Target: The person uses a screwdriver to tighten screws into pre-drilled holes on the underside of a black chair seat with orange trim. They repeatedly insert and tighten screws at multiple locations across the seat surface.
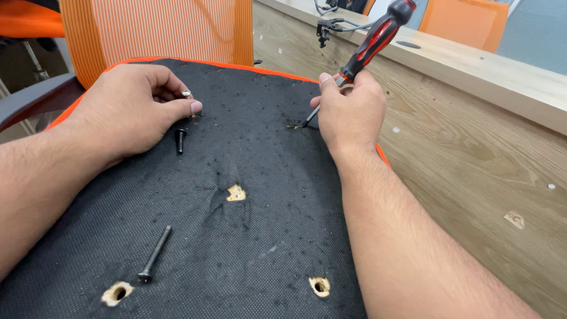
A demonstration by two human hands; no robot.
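My right hand (349, 112) grips the red-and-black screwdriver (371, 44), tip on the black seat underside (248, 236), while my left hand (133, 109) pinches a small silver screw (186, 93) above a black bolt (179, 140).

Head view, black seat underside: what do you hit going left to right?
Left hand → long black bolt → short black bolt → torn hole in the middle → right hand holding a red-and-black screwdriver.
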